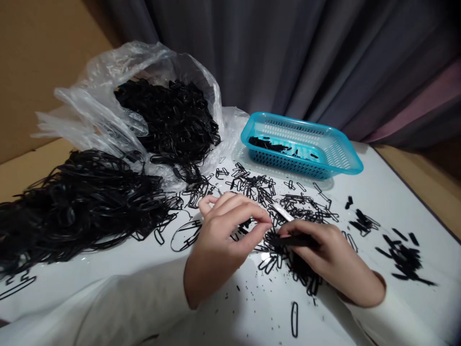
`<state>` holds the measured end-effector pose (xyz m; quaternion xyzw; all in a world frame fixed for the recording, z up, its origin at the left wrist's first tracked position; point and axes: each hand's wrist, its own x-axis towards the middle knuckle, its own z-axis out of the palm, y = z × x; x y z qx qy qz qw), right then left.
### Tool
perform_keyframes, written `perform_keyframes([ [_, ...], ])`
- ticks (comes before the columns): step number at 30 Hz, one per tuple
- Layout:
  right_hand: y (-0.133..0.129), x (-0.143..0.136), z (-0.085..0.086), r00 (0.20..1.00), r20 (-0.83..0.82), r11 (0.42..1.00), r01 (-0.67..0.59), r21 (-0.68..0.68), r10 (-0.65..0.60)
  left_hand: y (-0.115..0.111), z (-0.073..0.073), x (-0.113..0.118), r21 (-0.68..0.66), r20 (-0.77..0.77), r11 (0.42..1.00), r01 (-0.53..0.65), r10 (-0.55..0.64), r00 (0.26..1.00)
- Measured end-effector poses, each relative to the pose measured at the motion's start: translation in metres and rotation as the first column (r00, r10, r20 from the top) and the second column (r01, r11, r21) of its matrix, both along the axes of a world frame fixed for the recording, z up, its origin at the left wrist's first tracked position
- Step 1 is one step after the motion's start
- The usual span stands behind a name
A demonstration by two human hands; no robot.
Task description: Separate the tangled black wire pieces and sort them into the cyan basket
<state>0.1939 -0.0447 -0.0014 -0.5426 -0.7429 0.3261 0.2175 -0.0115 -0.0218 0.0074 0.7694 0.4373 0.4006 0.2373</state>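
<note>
My left hand is over the middle of the white table, thumb and index fingertips pinched together; anything between them is too small to make out. Just right of it, my right hand grips a flat black strip that points left toward the left fingertips. A white stick-like tool shows by the right hand's fingers; whether the hand holds it is unclear. Thin black loop-shaped pieces lie scattered beneath and around both hands. One separate black loop lies near the front.
A blue basket with small black pieces stands at the back. At back left, a clear plastic bag holds tangled black pieces, with a large black heap before it. Small black piles lie on the right. A grey curtain hangs behind.
</note>
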Motion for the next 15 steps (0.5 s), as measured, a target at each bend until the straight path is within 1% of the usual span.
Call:
perform_keyframes([
  [2,-0.001,-0.002,0.004,0.985,-0.146,0.995,0.086,-0.055,-0.093,0.0,0.0,0.0,0.002,0.002,1.0,0.015,-0.015,1.0],
  [4,-0.002,-0.005,0.007,0.942,-0.274,0.978,0.163,-0.129,-0.193,0.001,-0.001,0.001,-0.03,-0.003,0.998,0.053,-0.053,0.999],
  [6,-0.004,-0.007,0.01,0.905,-0.337,0.96,0.201,-0.196,-0.259,0.0,-0.001,0.002,-0.084,-0.004,0.991,0.106,-0.107,0.994],
  [9,-0.005,-0.01,0.012,0.888,-0.371,0.947,0.18,-0.267,-0.273,-0.002,0.0,0.004,-0.108,0.005,0.982,0.155,-0.156,0.988],
  [12,-0.007,-0.012,0.013,0.872,-0.409,0.94,0.143,-0.311,-0.268,-0.002,0.001,0.004,-0.091,0.018,0.981,0.17,-0.169,0.985],
  [15,-0.01,-0.014,0.013,0.862,-0.425,0.932,0.132,-0.338,-0.276,-0.001,0.001,0.004,-0.074,0.035,0.981,0.178,-0.176,0.984],
])
